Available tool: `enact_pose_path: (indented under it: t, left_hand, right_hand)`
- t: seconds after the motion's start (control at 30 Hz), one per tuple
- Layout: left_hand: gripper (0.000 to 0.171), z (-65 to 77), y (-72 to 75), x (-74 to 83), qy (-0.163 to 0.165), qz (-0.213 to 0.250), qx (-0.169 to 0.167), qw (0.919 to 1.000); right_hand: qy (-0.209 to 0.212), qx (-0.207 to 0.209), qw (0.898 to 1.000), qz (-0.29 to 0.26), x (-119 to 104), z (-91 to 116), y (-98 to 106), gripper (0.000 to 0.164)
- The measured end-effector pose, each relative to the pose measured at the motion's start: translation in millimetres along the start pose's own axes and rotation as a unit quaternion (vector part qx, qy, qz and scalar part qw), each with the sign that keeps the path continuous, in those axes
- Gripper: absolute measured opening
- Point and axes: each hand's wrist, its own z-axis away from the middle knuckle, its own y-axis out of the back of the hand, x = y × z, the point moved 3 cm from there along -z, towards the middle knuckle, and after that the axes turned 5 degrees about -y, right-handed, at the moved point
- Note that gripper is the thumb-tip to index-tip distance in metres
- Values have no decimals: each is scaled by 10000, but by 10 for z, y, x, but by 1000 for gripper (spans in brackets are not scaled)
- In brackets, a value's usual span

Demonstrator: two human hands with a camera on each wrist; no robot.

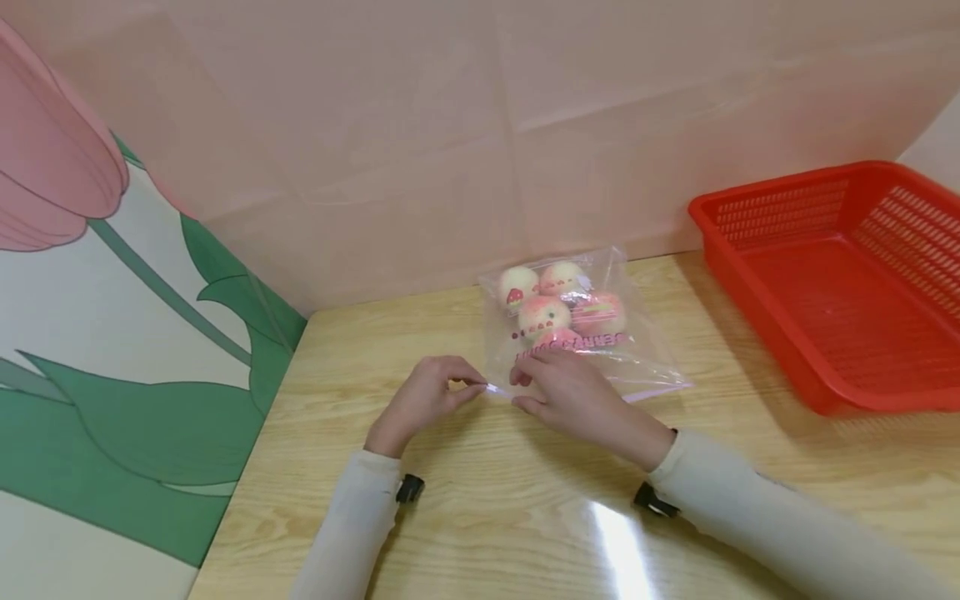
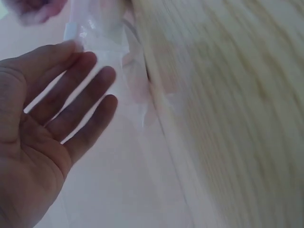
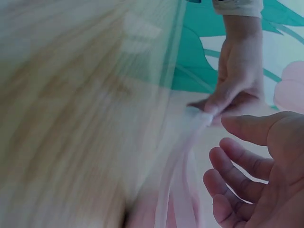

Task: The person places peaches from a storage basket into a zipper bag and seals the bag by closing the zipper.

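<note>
A clear zip bag [image 1: 645, 354] with pink print lies on the table, its lilac zip edge facing me. Several pink-and-cream peaches [image 1: 543, 315] are inside it. My left hand [image 1: 431, 396] pinches the left end of the zip between thumb and index finger, at a small white slider [image 2: 70, 31]; its other fingers are spread. Just right of it, my right hand [image 1: 573, 396] hovers over the zip edge. Its fingers are loosely bent, and the right wrist view shows nothing between thumb and fingertips. This hand covers the middle of the zip in the head view.
A red plastic basket [image 1: 828, 408] stands on the right of the wooden table [image 1: 450, 533]. Behind the table rises a pale pink covered wall [image 1: 405, 167]. On the left is a panel [image 1: 150, 433] painted with a tulip and green leaves.
</note>
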Motion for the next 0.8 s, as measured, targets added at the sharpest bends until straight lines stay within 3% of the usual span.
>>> enact_pose_path:
  t: [0.3,0.57,0.8]
  left_hand:
    - [5,7,10,13,-470,121,43,9988]
    - [5,10,-3,24,-675,122,77,9976]
    - [6,6,22,12,-817,-45,300,9962]
  right_hand:
    - [-328,-187,9992,-91,-151,-214,-233,12]
    - [-73,-40,10000,14,-175,-233,-227,5]
    - [201,136,9990,379,-200,-221,-182,6]
